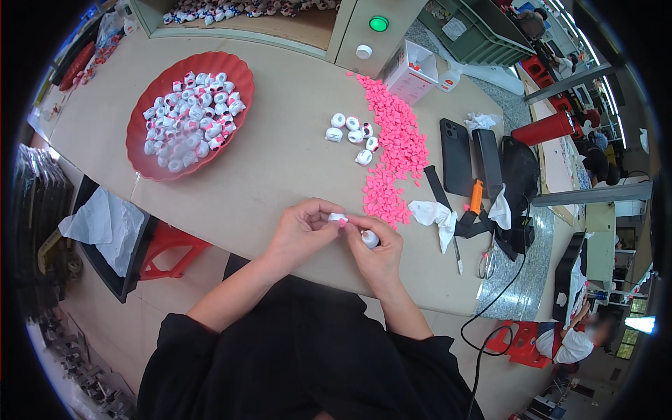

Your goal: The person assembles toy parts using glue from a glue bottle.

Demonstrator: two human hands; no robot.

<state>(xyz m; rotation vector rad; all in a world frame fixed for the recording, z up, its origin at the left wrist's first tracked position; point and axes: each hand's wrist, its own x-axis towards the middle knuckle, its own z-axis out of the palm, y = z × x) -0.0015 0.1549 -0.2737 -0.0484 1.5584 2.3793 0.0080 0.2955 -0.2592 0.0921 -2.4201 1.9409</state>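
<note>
Over the near edge of the table, my left hand (302, 231) pinches a small white figure head (337, 217) with a pink bit on it. My right hand (378, 255) is closed around a small white bottle (369, 239), its fingertips meeting the piece beside the left fingers. Just beyond my hands, small pink pieces (392, 136) lie spread in a long band. Several similar white heads (353, 124) sit loosely to the left of that band. A red scalloped bowl (134, 143) at the left holds a heap of white heads with pink parts.
To the right lie a black phone (456, 157), a dark case (487, 157), an orange-handled tool (477, 197), crumpled tissue (435, 217) and scissors (487, 262). A white box (411, 73) and a shelf unit (350, 42) stand at the back. A cable (483, 329) hangs off the right side.
</note>
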